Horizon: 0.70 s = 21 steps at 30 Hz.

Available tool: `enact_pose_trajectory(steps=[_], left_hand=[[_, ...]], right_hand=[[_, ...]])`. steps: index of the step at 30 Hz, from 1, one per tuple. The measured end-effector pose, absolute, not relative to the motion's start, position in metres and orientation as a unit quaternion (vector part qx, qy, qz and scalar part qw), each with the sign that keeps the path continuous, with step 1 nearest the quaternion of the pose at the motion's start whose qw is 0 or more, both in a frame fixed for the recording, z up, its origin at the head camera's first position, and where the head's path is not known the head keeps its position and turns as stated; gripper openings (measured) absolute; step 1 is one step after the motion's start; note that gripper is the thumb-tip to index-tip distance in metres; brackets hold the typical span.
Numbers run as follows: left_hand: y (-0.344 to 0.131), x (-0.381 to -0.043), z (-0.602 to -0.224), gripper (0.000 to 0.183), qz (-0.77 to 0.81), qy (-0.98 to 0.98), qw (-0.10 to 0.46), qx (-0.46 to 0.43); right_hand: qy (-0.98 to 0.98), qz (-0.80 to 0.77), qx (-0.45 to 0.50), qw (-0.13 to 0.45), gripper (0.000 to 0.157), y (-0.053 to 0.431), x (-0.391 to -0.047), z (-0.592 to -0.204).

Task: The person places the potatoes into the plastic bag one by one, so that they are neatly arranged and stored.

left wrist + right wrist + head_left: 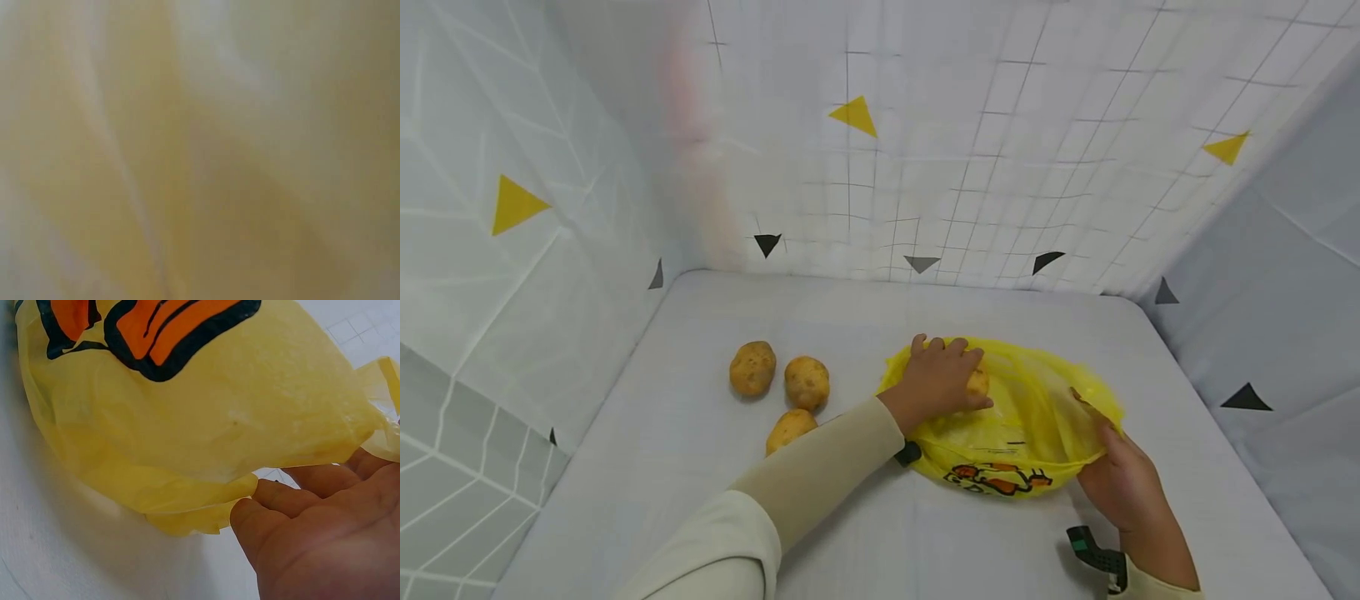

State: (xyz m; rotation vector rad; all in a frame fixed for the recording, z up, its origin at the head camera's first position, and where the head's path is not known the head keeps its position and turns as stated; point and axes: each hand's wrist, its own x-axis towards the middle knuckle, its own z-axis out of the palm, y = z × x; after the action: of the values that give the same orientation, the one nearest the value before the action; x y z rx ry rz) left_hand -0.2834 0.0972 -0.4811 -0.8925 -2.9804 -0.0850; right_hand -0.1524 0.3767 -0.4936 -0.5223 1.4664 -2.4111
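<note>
A yellow plastic bag [1033, 450] with an orange and black print lies on the table, its mouth spread wide. My left hand [936, 379] reaches into the mouth from the left and holds a potato [977, 384], mostly hidden under the fingers. At the bag's right edge my right hand [1123, 471] grips the rim, one digit inside the mouth and the others outside. From the right wrist, the fingers [281, 500] show beside the bag's yellow film [206, 437]. Only blurred yellow film [237, 219] fills the left wrist view.
Left of the bag lie a potato [752, 368], a second potato [807, 382] and a third potato [790, 428], the last partly covered by my left sleeve [820, 475]. The white table [880, 308] meets upright white sheets [925, 183] at its back and sides.
</note>
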Motion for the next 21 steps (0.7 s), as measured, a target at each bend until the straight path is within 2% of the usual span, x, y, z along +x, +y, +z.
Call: enact_pose_trajectory(steps=[11,21], left_hand=[[0.083,-0.27,-0.461,0.083,-0.036,-0.956,0.04,-0.29],[0.061,-0.267,-0.447,0.084,-0.081,-0.955,0.044,-0.283]], right_hand=[[0.538,-0.816,-0.172,0.122,0.055,0.377,-0.153,-0.493],[0.508,-0.826,-0.199,0.14,0.056,0.377,-0.155,-0.494]])
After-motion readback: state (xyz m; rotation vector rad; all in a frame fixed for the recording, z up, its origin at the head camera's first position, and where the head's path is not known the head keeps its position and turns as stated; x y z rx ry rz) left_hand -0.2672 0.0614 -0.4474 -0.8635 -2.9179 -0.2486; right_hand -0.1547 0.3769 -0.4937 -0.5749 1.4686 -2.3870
